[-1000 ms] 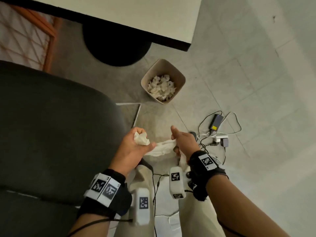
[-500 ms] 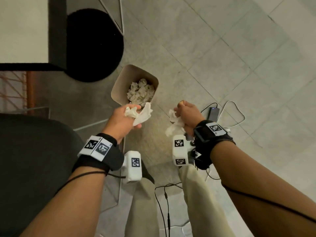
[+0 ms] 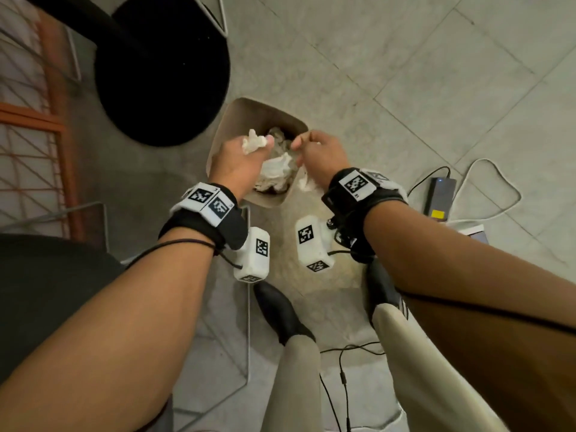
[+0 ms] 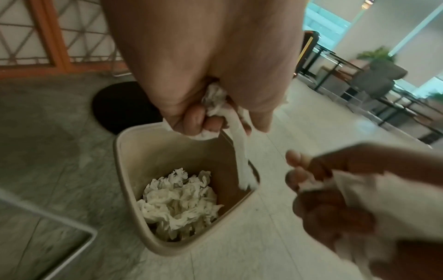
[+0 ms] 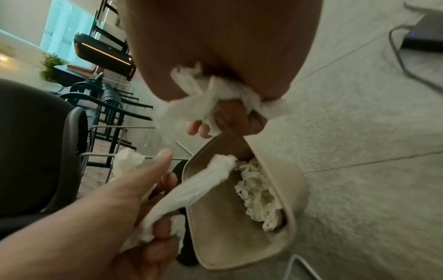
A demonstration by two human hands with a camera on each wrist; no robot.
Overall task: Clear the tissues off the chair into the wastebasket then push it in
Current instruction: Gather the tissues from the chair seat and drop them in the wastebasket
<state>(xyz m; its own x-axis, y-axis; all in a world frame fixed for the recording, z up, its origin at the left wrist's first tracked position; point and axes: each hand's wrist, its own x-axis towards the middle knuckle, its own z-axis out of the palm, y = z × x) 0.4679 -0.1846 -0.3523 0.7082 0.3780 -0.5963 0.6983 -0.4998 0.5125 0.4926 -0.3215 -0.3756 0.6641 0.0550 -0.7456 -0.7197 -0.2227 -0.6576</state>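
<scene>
2 hands [image 3: 240, 163] clutch tissues [image 3: 254, 142] above wastebasket [image 3: 230, 126].

Bare forearms, black wrist straps [image 3: 215, 222] with white fiducial-tag plates, white camera boxes [image 3: 254, 255] tagged too, thin black cables along both arms. Beige trousers [image 3: 293, 385], black shoes [image 3: 279, 311] at bottom centre.

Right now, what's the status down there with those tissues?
Left hand and right hand both gripping crumpled tissues, not yet dropped. Both over the wastebasket, already part full. Nothing blocking the opening.
</scene>
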